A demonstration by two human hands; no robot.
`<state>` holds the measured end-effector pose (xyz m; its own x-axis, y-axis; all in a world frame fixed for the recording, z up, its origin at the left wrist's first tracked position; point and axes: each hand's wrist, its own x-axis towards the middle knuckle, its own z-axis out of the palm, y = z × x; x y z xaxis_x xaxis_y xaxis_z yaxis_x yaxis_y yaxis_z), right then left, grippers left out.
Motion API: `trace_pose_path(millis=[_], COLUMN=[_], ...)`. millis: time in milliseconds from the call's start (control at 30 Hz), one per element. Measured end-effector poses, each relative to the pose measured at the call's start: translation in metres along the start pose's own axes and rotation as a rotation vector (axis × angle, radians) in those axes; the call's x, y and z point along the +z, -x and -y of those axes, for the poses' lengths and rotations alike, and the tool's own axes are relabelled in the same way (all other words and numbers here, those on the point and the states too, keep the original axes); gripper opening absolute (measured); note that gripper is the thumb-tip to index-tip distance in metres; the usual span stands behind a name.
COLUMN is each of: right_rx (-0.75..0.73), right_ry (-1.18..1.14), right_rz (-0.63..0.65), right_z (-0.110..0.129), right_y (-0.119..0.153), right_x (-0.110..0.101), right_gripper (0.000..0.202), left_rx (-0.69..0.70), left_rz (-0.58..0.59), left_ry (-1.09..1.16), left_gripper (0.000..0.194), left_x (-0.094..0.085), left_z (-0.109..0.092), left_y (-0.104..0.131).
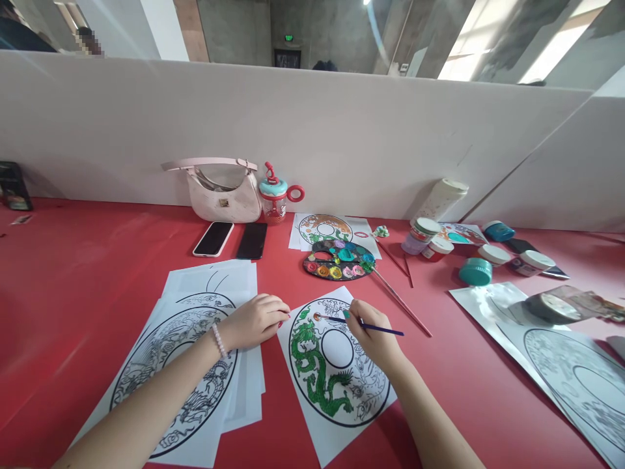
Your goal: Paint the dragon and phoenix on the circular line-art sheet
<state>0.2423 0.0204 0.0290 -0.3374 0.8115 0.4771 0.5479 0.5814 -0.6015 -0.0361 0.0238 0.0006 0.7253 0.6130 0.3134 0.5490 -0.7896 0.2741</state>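
My right hand grips a thin paintbrush with a dark blue handle. Its tip, with orange-brown colour on it, is over the upper part of a printed ring drawing. A green-painted dragon fills the drawing's left side; the right side is uncoloured line work. My left hand, with a beaded bracelet at the wrist, lies palm down with loosely bent fingers, its fingertips near the drawing's left edge. Beneath that hand and forearm is a stack of printed sheets. Beyond the drawing sits a paint palette with several colours.
A second brush leans on the palette. Paint jars and more sheets are at the right. Two phones, a pink handbag and a lidded cup stand near the white partition.
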Motion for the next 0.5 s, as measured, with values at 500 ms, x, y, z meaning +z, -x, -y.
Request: trace_pose_path(millis=[500], right_rx=[-0.012], right_ry=[-0.001], right_rz=[0.014], right_z=[0.0012], right_y=[-0.0001], right_x=[-0.0014], right_gripper=[0.027], left_rx=[-0.001], left_rz=[0.001], left_ry=[-0.008], left_gripper=[0.022], left_x=[-0.0004], left_z=[-0.0005], left_y=[0.0])
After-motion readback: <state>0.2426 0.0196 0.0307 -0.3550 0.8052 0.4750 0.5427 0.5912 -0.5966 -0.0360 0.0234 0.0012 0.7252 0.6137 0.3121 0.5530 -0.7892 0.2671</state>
